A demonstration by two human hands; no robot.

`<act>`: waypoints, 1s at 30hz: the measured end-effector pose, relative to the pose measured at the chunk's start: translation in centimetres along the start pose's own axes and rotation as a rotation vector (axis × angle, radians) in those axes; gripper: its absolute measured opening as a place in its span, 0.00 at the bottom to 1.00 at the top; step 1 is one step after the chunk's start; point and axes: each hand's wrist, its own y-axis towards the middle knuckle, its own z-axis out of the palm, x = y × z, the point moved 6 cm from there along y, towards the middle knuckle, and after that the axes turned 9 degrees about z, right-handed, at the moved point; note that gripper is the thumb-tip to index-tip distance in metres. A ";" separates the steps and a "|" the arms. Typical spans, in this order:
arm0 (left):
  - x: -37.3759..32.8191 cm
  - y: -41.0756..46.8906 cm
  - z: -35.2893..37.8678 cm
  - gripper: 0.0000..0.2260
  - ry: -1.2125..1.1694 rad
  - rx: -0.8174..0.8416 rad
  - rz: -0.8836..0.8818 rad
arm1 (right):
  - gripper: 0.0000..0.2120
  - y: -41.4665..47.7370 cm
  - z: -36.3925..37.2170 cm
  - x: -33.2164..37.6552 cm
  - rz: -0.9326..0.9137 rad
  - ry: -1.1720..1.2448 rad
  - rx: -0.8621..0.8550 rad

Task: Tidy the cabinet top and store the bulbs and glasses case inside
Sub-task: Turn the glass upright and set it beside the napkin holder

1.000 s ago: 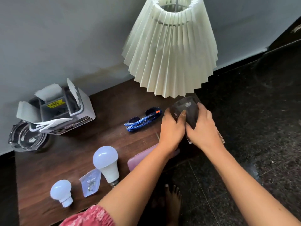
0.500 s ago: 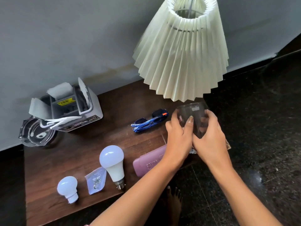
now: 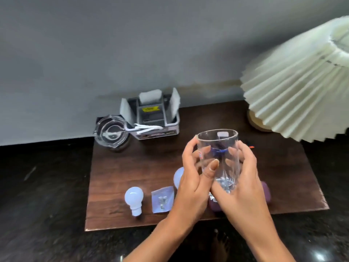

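Note:
Both hands hold a clear drinking glass (image 3: 219, 146) upright above the dark wooden cabinet top (image 3: 132, 173). My left hand (image 3: 192, 178) wraps its left side and my right hand (image 3: 241, 178) cups its right side and base. A small white bulb (image 3: 133, 199) lies near the front edge. A larger white bulb (image 3: 178, 176) is mostly hidden behind my left hand. The purple glasses case (image 3: 265, 193) shows only at its ends under my hands. Blue sunglasses (image 3: 219, 151) are seen through the glass.
An open grey box (image 3: 151, 118) with white flaps stands at the back, with a glass ashtray (image 3: 111, 132) to its left. A small plastic packet (image 3: 162, 199) lies by the bulbs. A pleated cream lamp (image 3: 294, 87) stands at the right back. Dark floor surrounds the cabinet.
The glass has come up and toward the middle of the cabinet top in both hands. The view has swung right, so the lamp now sits at the far right.

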 end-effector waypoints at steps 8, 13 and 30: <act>-2.7 -1.2 -11.4 0.33 0.039 -0.166 0.130 | 0.38 -0.2 10.2 4.4 -0.107 -0.026 0.321; -2.8 -1.1 -17.3 0.33 0.194 -0.233 0.191 | 0.37 0.3 15.9 5.9 -0.165 -0.045 0.376; 0.1 4.9 -25.9 0.30 0.241 -0.209 0.187 | 0.37 6.1 25.5 6.4 -0.214 -0.117 0.242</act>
